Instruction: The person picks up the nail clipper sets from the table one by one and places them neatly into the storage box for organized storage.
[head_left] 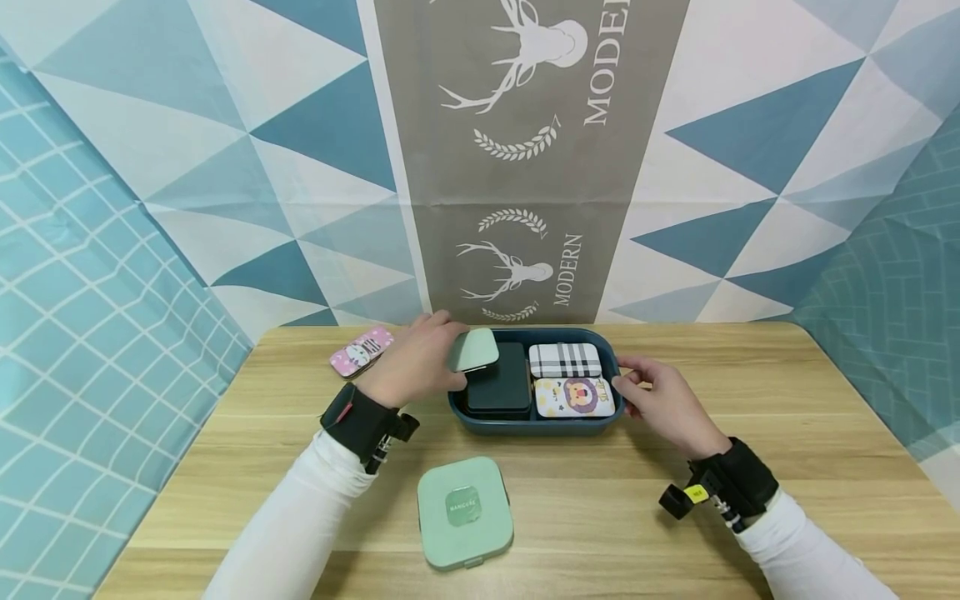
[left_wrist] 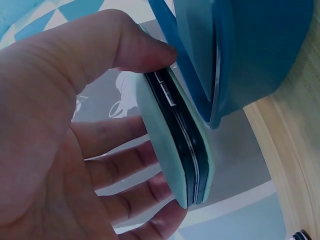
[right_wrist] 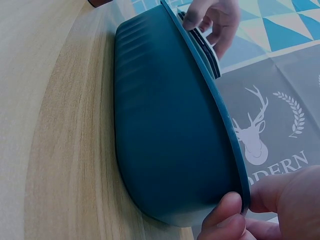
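Observation:
My left hand (head_left: 422, 360) grips a small mint-green case (head_left: 474, 350) with a dark hinged edge, held over the left end of a dark blue oblong bin (head_left: 536, 428). In the left wrist view the thumb lies on one side of that case (left_wrist: 165, 145) and the fingers on the other. With thumb and fingers, my right hand (head_left: 663, 404) pinches the bin's right rim, which the right wrist view also shows. Inside the bin lie a dark square case (head_left: 498, 379), a black-and-white plaid case (head_left: 565, 361) and a case with a lion picture (head_left: 576, 397).
A larger mint-green square manicure case (head_left: 465, 514) lies on the wooden table (head_left: 600, 517), in front of the bin. Behind my left hand, a pink case with a cartoon figure (head_left: 362, 352) lies near the back edge. A patterned cloth wall (head_left: 517, 179) rises behind the table.

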